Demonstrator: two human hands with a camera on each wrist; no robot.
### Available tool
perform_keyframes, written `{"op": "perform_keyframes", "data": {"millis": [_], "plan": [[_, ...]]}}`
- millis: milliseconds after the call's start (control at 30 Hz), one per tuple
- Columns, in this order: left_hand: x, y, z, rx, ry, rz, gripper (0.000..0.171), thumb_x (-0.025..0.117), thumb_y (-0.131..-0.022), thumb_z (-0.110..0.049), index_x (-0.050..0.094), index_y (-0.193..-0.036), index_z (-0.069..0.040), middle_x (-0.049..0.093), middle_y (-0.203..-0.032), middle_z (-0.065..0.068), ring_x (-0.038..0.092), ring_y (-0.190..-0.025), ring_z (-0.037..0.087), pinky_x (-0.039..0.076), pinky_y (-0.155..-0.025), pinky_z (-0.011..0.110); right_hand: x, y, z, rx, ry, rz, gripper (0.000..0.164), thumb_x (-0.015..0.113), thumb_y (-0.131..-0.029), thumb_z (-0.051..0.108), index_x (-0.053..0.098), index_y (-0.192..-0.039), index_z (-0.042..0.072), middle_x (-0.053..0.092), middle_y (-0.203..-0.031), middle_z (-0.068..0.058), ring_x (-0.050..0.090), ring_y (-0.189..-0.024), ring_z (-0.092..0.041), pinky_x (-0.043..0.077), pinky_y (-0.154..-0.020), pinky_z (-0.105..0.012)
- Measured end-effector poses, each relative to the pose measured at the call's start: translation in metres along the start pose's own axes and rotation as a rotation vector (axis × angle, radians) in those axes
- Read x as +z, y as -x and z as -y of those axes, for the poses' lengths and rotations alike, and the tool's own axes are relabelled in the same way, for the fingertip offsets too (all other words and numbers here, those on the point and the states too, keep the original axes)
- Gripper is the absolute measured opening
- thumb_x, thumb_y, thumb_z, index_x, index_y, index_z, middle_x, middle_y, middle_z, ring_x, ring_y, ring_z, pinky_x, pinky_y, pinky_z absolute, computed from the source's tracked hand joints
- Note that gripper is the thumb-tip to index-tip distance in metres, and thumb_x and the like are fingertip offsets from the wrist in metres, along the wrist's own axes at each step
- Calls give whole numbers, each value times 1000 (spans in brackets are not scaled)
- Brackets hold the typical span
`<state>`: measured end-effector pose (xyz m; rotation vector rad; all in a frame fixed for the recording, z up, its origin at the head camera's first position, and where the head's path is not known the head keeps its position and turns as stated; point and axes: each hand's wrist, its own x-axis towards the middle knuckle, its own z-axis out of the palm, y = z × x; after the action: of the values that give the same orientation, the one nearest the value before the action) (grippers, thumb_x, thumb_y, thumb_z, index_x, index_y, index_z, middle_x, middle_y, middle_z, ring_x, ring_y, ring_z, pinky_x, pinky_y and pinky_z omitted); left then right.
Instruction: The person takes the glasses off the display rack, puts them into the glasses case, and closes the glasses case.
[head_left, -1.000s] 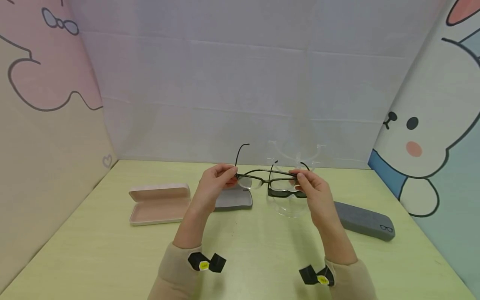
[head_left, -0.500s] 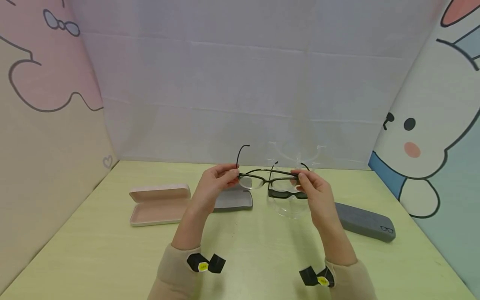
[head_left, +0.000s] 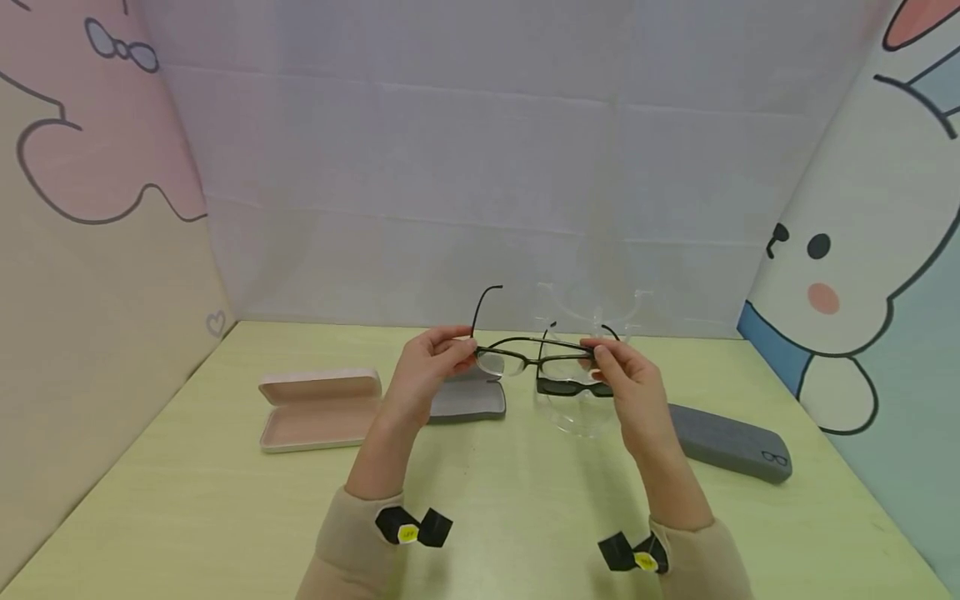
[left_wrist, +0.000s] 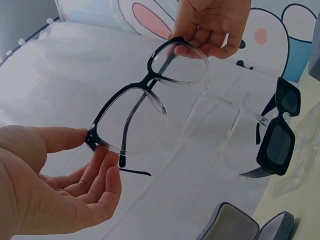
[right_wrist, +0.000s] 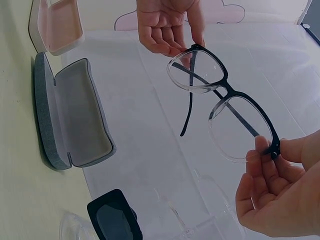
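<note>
A pair of eyeglasses [head_left: 532,362] with a black upper rim and clear lower rims is held up above the table between both hands. My left hand [head_left: 423,375] pinches its left hinge corner between thumb and fingers; the arm on that side points away, unfolded. At the opposite corner, my right hand [head_left: 633,387] pinches the frame, and that side's arm lies folded across behind the lenses [right_wrist: 240,117]. Behind the eyeglasses, black sunglasses [head_left: 564,388] sit on a clear display stand [head_left: 581,429], partly covered by the right hand in the head view.
An open pale pink case [head_left: 322,421] stands at the left, beside an open grey case [head_left: 468,404] partly hidden by the left hand. To the right lies a closed dark grey case [head_left: 731,442] with a glasses drawing. A white backdrop [head_left: 412,167] rises behind the table.
</note>
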<state>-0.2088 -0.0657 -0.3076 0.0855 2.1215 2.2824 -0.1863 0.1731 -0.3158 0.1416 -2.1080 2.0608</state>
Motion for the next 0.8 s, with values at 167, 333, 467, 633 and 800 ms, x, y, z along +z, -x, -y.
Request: {"op": "perform_keyframes", "data": {"millis": [167,333,467,633,800], "plan": [[1,0,-1,6,17,-11,31,60,-86,-6,56,-117,1,64,-90,4,63,-83,14,50,-82,30,0,-1,1,1,-4,5,20,49,-95,19,61,-106,7,64,-80,12,58,-84,-7,46,-77,-19],[2,1,-1,27,30,-11,34,59,-86,-4,55,-120,1,63,-81,-2,61,-79,11,49,-86,36,1,-1,1,7,2,15,26,48,-95,18,59,-110,0,63,-78,14,57,-83,-3,45,-77,-19],[2,1,-1,36,27,-15,34,59,-86,-5,55,-120,0,62,-79,-4,60,-77,9,48,-88,38,1,-1,1,8,9,18,29,48,-95,18,57,-112,-5,63,-77,14,57,-82,-3,45,-77,-19],[2,1,-1,38,16,-23,33,60,-86,-5,57,-118,-1,62,-80,-4,60,-77,8,50,-81,30,1,-1,1,8,7,18,30,48,-95,17,57,-112,-6,63,-77,14,57,-82,-3,45,-76,-19],[2,1,-1,42,2,-35,31,60,-86,-6,59,-117,-1,63,-83,-1,60,-77,9,50,-81,30,1,-1,1,6,13,20,31,48,-95,17,56,-112,-7,63,-77,14,56,-82,-3,45,-76,-19]]}}
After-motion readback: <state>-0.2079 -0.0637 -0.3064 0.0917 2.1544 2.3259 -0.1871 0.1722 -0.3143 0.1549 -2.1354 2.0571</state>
